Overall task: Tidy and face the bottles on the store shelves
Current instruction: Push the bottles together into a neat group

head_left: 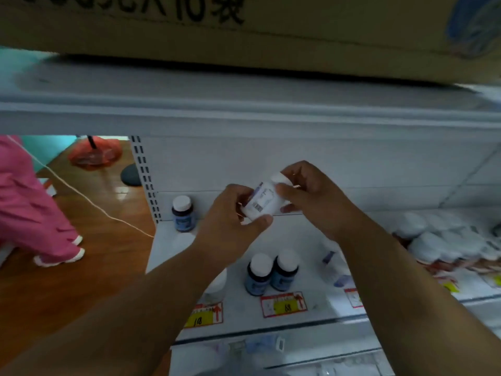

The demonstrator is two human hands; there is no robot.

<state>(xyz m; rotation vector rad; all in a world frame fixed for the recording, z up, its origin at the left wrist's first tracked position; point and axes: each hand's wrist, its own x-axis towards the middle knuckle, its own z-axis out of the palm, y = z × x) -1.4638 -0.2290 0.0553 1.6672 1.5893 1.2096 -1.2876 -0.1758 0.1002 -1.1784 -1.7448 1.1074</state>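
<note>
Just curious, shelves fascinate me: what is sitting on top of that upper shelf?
A big cardboard box with dark printed characters rests on the upper shelf. Its top runs out of view, and the box covers whatever stands behind it.

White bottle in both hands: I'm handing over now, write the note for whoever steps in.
Left hand grips the base of the white bottle; right hand grips its cap end. It is tilted, held above the shelf, barcode side towards the camera.
Two dark bottles stand side by side at the front; a third dark bottle stands back left.
Left: set the white bottle down upright, label forward; pull the back bottle forward.
</note>
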